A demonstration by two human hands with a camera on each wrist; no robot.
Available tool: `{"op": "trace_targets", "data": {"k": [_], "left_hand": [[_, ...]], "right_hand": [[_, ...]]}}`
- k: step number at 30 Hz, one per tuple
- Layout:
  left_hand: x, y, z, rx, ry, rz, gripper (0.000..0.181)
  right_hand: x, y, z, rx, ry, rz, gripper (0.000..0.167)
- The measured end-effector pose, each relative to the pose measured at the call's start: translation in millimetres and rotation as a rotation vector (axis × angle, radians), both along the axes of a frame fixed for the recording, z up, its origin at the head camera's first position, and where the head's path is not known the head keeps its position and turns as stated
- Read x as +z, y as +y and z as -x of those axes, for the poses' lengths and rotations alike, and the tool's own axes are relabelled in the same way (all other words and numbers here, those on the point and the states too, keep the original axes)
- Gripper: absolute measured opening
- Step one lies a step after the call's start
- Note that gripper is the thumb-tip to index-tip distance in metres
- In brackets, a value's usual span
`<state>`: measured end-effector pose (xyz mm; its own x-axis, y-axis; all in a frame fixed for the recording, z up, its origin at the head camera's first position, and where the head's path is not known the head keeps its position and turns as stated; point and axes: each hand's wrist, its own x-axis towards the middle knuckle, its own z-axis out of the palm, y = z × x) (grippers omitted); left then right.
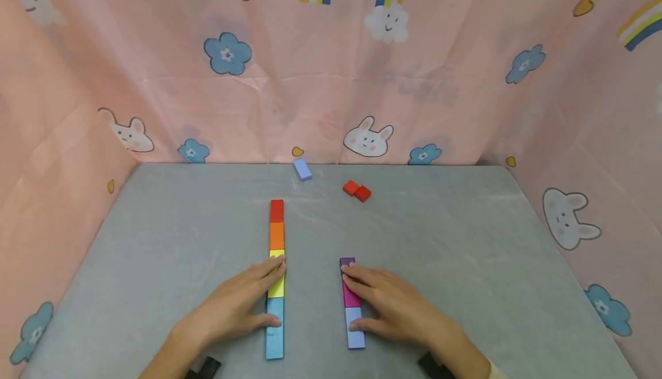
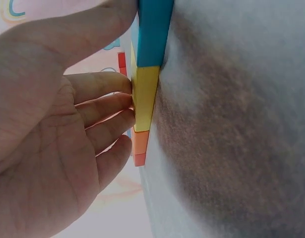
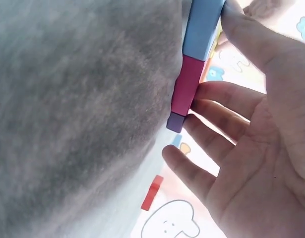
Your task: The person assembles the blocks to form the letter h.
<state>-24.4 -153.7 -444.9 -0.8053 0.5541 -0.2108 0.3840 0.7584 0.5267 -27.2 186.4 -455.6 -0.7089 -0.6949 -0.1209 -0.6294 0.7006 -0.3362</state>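
Note:
A straight row of blocks runs away from me on the left: blue (image 1: 275, 341), yellow (image 1: 276, 290), orange (image 1: 276, 236) and red (image 1: 277, 211). My left hand (image 1: 235, 301) rests fairly straight fingertips on the yellow block, its thumb on the blue one. To the right lies a shorter row with a lavender block (image 1: 355, 341), a magenta block (image 1: 352, 298) and a dark purple block (image 1: 347, 261). Across it lies my right hand (image 1: 395, 304), thumb on the lavender block, extended fingers by the magenta and purple ones. Neither hand curls round a block.
Two small red blocks (image 1: 357, 190) lie touching toward the back of the grey table (image 1: 465, 224). Another lavender block (image 1: 302, 169) sits near the back edge. A pink patterned curtain (image 1: 310, 92) hangs behind and along both sides.

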Motion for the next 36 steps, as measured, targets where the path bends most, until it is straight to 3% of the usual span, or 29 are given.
{"op": "trace_targets", "data": {"k": [8, 23, 36], "left_hand": [[-0.2, 2.3, -1.6, -0.007, 0.016, 0.013, 0.094], [-0.5, 3.0, -1.3, 0.008, -0.001, 0.015, 0.093], [0.1, 1.0, -2.3, -0.017, 0.022, 0.002, 0.092]], "right_hand": [[1.0, -1.2, -2.0, -0.024, -0.041, -0.008, 0.088], [-4.6, -0.4, -0.5, 0.021, 0.108, 0.011, 0.092], [-2.8, 0.5, -0.2, 0.025, 0.067, 0.014, 0.091]]}}
